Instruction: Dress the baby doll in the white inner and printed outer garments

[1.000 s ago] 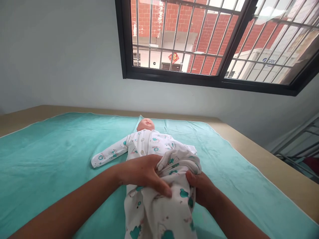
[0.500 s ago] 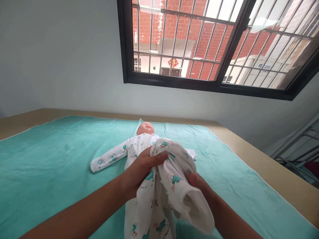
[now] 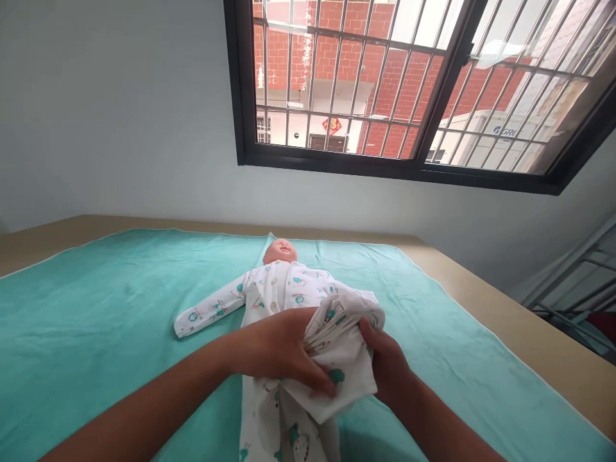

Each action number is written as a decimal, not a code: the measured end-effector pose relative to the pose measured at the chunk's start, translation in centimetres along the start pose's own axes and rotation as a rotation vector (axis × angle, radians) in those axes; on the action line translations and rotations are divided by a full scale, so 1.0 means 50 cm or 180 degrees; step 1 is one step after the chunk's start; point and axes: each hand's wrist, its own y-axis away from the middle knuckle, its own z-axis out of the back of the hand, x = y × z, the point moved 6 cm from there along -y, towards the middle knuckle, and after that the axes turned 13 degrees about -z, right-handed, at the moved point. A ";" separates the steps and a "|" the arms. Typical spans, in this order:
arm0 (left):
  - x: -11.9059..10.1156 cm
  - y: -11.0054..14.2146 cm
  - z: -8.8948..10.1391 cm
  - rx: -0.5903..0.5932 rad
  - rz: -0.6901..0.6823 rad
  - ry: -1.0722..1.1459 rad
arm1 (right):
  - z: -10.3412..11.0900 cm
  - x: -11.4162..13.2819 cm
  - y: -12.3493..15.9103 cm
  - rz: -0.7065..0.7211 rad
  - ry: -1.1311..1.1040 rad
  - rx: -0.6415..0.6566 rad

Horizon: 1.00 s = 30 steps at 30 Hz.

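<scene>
A baby doll (image 3: pixel 280 250) lies on its back, its head toward the wall. It has on a white baby romper (image 3: pixel 269 282) printed with green and pink figures. One sleeve (image 3: pixel 212 312) stretches out flat to the left. Over the doll's middle, a bunched part of the garment (image 3: pixel 344 346) is raised between my hands. My left hand (image 3: pixel 293 350) grips it from the left, with the thumb on top of the cloth and the other fingers hidden behind or inside it. My right hand (image 3: pixel 382 353) pinches its right edge, thumb uppermost. The romper's legs (image 3: pixel 289 423) hang toward me below.
A green cloth (image 3: pixel 120 333) covers most of the light wooden table (image 3: pixel 520 340). Behind stands a pale wall (image 3: pixel 120 115) with a dark-framed, barred window (image 3: pixel 337 170). Metal racking (image 3: pixel 577 289) is at the far right.
The bunched cloth has come down and is gathered shorter, showing more of the doll's chest. My left hand has turned over the cloth, its thumb now lower; my right hand has shifted slightly up its edge.
</scene>
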 end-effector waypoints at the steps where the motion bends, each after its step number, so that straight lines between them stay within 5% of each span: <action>1: -0.003 0.000 0.002 -0.0086 0.0013 -0.0082 | 0.002 -0.006 -0.003 -0.0046 -0.0095 -0.0044; 6: -0.018 0.002 0.009 -0.0696 -0.0097 0.0785 | 0.003 -0.020 -0.003 -0.0250 -0.0236 -0.0259; 10: -0.020 0.009 0.007 -0.1056 -0.0136 0.1667 | -0.023 -0.009 0.003 -0.0251 0.0386 0.0129; 16: -0.007 0.009 -0.002 -0.1286 -0.0109 0.1984 | -0.010 0.007 -0.005 -0.0233 0.0592 0.0109; 23: -0.002 -0.012 -0.029 -0.0562 -0.0114 0.1296 | -0.015 0.024 -0.001 0.0220 -0.0123 0.0122; 26: -0.005 -0.013 -0.034 -0.0273 -0.0080 0.0854 | -0.031 0.017 0.002 0.0107 0.0071 0.0515; 30: -0.030 0.004 -0.032 0.0082 0.0058 0.1123 | -0.041 0.000 0.017 -0.0288 0.0152 0.1176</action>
